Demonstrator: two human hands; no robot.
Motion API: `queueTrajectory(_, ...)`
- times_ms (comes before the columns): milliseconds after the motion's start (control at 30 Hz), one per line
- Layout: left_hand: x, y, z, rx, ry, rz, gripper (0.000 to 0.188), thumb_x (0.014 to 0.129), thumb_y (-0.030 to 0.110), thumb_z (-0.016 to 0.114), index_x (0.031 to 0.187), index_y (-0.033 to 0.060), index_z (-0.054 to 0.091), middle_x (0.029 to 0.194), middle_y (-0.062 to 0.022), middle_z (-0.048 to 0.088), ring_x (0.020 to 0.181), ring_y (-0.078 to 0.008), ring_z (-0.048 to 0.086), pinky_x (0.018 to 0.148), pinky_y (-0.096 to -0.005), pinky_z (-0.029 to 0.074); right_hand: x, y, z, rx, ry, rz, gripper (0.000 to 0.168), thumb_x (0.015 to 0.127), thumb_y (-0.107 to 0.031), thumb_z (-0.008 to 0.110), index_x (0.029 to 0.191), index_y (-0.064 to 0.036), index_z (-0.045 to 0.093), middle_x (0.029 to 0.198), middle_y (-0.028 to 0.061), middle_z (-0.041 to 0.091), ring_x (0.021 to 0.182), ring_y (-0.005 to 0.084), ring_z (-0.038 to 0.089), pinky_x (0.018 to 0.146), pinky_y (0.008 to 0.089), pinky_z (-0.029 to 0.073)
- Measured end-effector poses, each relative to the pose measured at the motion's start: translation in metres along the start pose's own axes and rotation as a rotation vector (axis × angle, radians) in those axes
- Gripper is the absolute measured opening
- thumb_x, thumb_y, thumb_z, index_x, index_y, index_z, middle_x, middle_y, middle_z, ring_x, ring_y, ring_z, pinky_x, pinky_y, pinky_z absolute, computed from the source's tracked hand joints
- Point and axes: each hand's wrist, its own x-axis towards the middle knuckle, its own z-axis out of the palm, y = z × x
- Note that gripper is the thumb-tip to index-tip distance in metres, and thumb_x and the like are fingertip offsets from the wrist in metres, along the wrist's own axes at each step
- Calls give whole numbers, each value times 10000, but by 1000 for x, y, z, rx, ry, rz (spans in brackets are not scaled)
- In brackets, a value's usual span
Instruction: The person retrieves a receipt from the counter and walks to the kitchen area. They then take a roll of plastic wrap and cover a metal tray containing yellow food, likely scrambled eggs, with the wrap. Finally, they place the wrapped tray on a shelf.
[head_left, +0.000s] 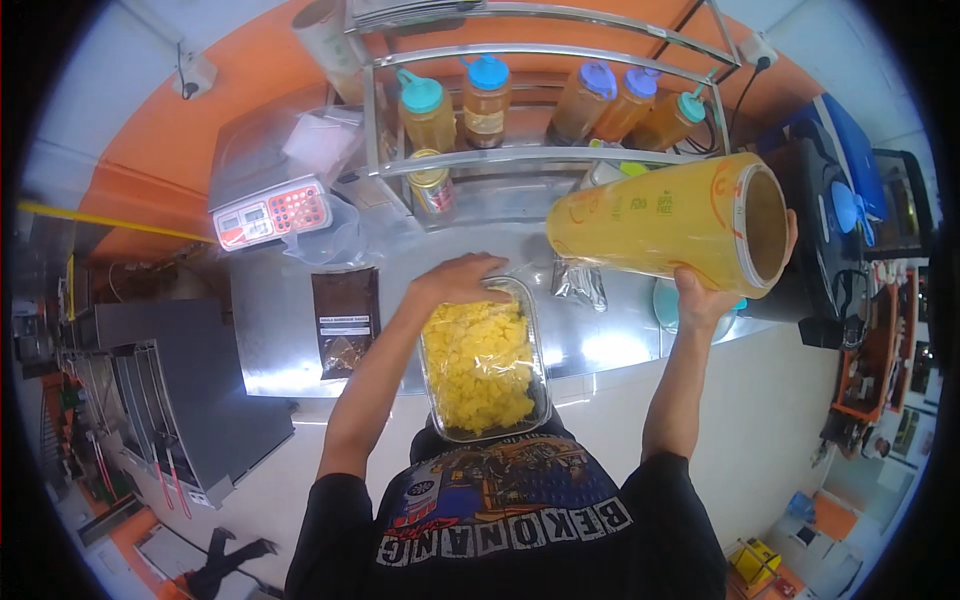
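Observation:
A metal tray (546, 379) of chunky yellow food (480, 367), possibly mashed potato or scrambled egg, sits at the table's near edge in front of my body. Clear, shiny cling film (495, 358) lies over the food. My left hand (461, 279) rests palm down across the tray's far rim, fingers extended over the film. Up and to the right, my right hand (705, 296) grips one end of a large yellowish cling film roll (645, 217), with its hollow cardboard core facing right. The roll is held tilted above the steel table; its far fingers are mostly hidden behind it.
On the steel table (285, 330) lie a brown sauce pouch (345, 322), a clear jug (330, 232) and a digital scale (270, 217). A can (433, 187) stands near the metal rack (525, 156) of squeeze bottles (427, 112). Foil (581, 286) and a turquoise bowl (667, 304) sit by the roll.

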Motion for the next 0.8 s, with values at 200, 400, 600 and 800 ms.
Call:
queueTrajectory(200, 37, 78, 35, 460, -361, 20, 456, 990, 447, 617, 1237, 72, 697, 1242, -136, 669, 1232, -341, 577, 1113, -466, 415, -16, 15, 44, 121, -96, 11, 1288, 542, -266, 997, 1536, -34, 211, 1446, 183, 433, 1338, 312, 506, 1123, 455, 440)
queueTrajectory(400, -27, 36, 12, -100, 191, 191, 361, 1055, 320, 531, 1266, 76, 693, 1281, -149, 659, 1272, -306, 559, 1131, -410, 396, -56, 68, 97, 161, -126, 140, 1199, 572, -184, 994, 1511, -12, 268, 1417, 179, 485, 1312, 282, 534, 1115, 427, 445)
queueTrajectory(600, -106, -33, 46, -713, 516, -213, 523, 1126, 381, 361, 1518, 45, 444, 1475, -122, 532, 1362, -217, 494, 1157, -359, 372, -75, 77, 118, 82, -121, 78, 1212, 599, -179, 996, 1527, -4, 236, 1448, 187, 458, 1339, 285, 511, 1144, 429, 415)
queueTrajectory(800, -173, -19, 155, -1137, 663, -485, 603, 1130, 447, 273, 1594, 64, 309, 1529, -139, 471, 1365, -238, 505, 1138, -377, 414, -88, 56, 106, 69, -223, 309, 1295, 706, -222, 957, 1605, 14, 55, 1575, 255, 312, 1470, 327, 359, 1216, 455, 307)
